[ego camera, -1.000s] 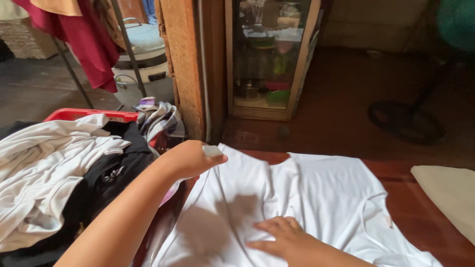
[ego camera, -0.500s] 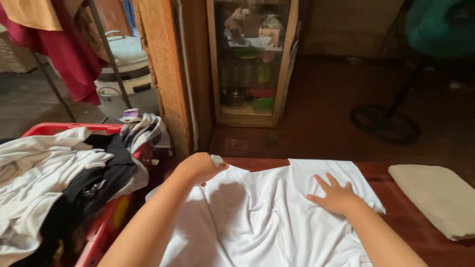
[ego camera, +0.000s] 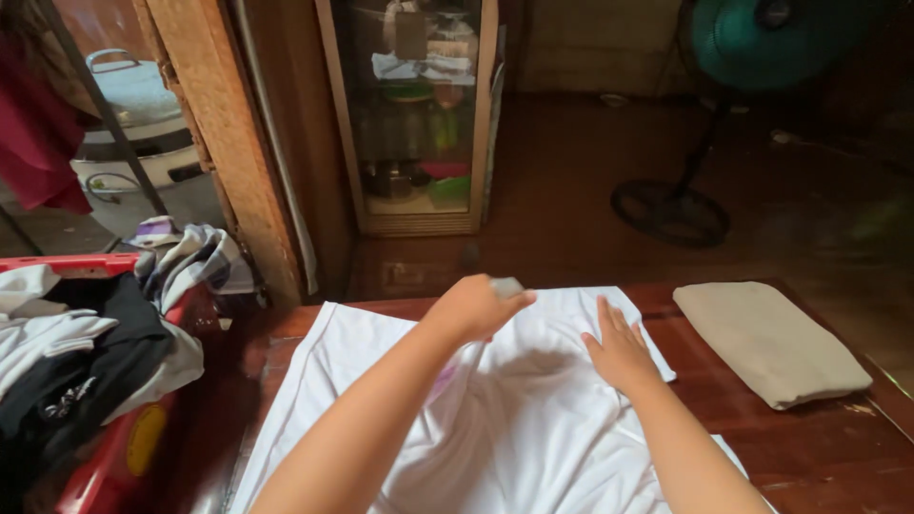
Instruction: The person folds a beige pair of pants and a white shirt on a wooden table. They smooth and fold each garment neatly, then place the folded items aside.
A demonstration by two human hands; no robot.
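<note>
Over on my far left sits the red plastic laundry basket (ego camera: 90,476), heaped with soft crumpled clothes, white and black mixed together (ego camera: 67,352), and a grey-and-white striped cloth (ego camera: 195,262) drapes over its rim; an oval yellow label shows on the basket's red side, low down. Behind that stands a round white rice cooker (ego camera: 143,143) with a smooth domed lid, and a rough wooden post (ego camera: 224,143) rises beside it. In front of me the white shirt (ego camera: 362,381) lies spread flat on the dark reddish wooden table (ego camera: 819,447), thin smooth fabric with gentle wrinkles and a seam line running down its left edge. My left hand (ego camera: 476,306) is closed in a loose fist at the shirt's far edge, pinching a small pale bit of the cloth between thumb and fingers. Just beside it my right hand (ego camera: 621,350) lies flat, fingers spread and pressed down on the shirt's upper right corner. Beyond my hands stands a wood-framed glass cabinet (ego camera: 414,114) with blurred coloured things inside. To the right a folded beige cloth (ego camera: 771,343) rests on the table, thick and neatly squared, well apart from the shirt. Behind it a teal standing fan (ego camera: 762,38) rises from a round dark base on the floor.
</note>
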